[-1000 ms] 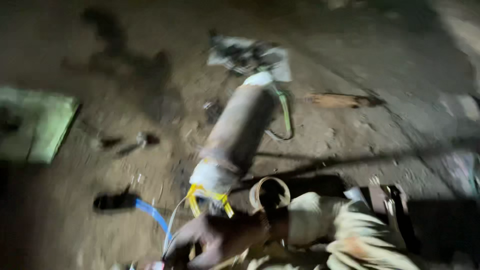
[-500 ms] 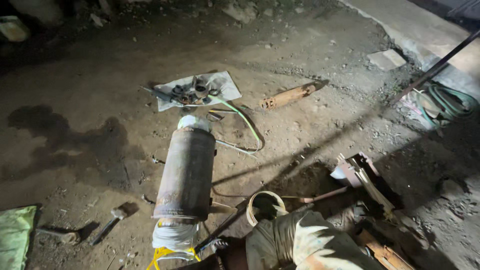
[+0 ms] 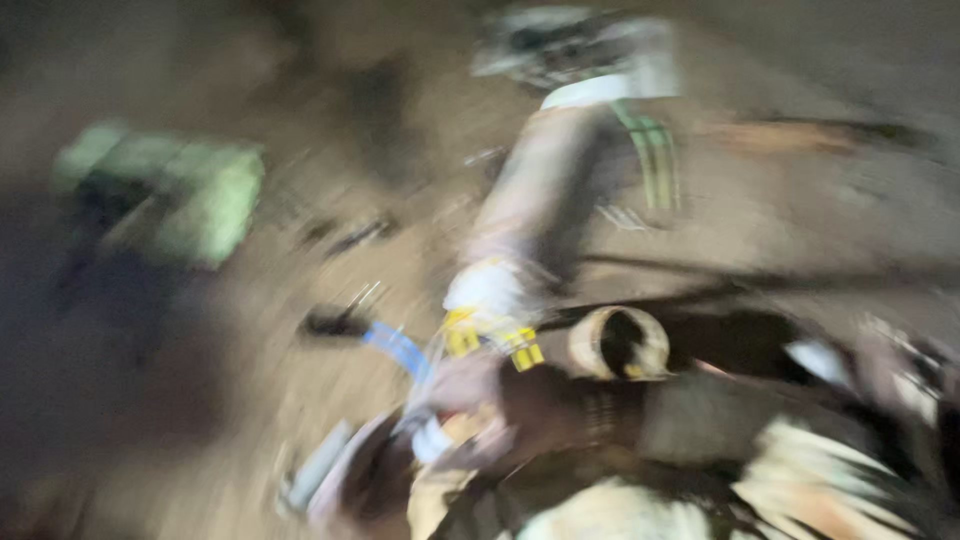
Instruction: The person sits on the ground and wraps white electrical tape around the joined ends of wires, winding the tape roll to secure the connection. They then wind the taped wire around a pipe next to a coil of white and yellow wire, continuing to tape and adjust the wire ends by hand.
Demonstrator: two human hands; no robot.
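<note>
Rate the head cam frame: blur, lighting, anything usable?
Head view: heavy motion blur smears everything diagonally; lighting dim, left side in deep shadow. Only coarse shapes read: the long cylinder on the dirt ground, a green patch, a blue tube, yellow straps. A hand sits near the cylinder's lower end; its grip is unreadable.

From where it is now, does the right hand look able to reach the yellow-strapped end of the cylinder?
Probably yes: the right hand sits just below the cylinder at its yellow straps, with nothing visible between them. Heavy blur hides whether they touch.
</note>
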